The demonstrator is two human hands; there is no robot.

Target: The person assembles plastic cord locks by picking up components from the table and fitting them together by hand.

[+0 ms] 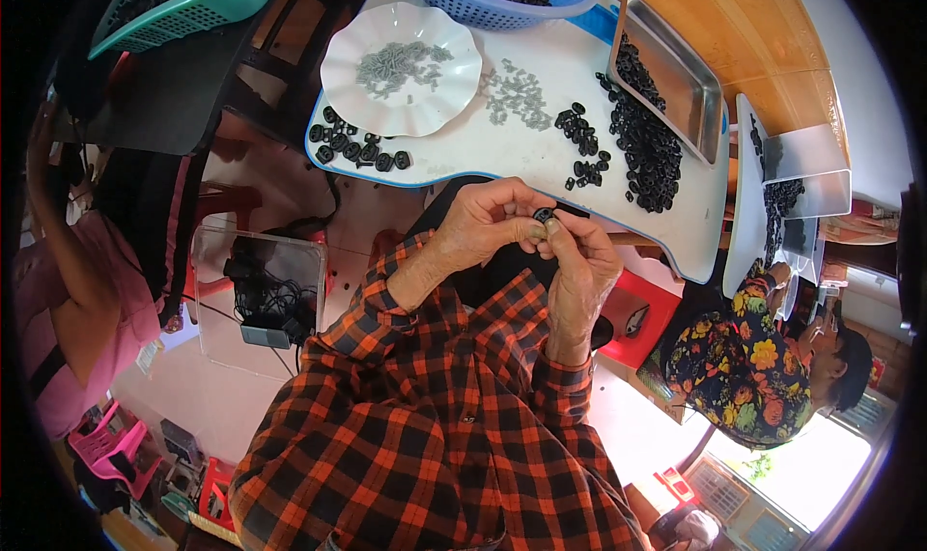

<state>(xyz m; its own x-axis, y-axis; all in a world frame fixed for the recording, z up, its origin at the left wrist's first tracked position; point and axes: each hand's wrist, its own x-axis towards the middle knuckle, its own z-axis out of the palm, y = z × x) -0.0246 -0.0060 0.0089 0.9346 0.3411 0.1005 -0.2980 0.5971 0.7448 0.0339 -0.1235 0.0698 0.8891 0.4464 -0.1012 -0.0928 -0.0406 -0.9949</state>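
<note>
Just off the front edge of the white table, my left hand (491, 225) and my right hand (581, 259) meet over my lap. Between their fingertips is a small round black part (544, 215), pinched from both sides. Fingers cover much of it, so its exact kind does not show. Ahead on the table, a white scalloped plate (338, 78) bears a heap of small translucent grey pieces (396, 68). More such pieces (517, 94) lie loose beside it. Larger black parts (362, 150) are grouped at the plate's near side, and small black parts (649, 155) form a pile to the right.
A metal tray (690, 97) tilts over the black pile. Behind the plate stands a blue basket (512, 15) of black parts; a green basket (183, 20) is at far left. A clear bin (309, 295) with cables sits left. Co-workers sit left (87, 300) and right (753, 358).
</note>
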